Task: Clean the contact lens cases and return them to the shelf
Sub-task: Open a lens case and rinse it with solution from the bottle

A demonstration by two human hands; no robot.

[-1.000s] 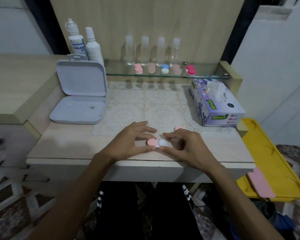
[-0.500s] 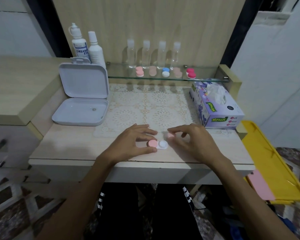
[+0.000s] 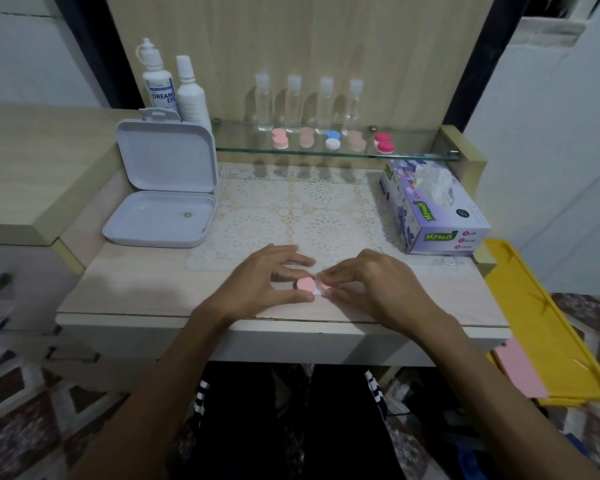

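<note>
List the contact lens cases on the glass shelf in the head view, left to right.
On the glass shelf: pink case → beige case → blue-and-white case → peach case → magenta case.

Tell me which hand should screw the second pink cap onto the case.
Right. The right hand already pinches the loose pink cap at the case's open well, while the left hand grips the capped side of the contact lens case, steadying it on the table.
</note>
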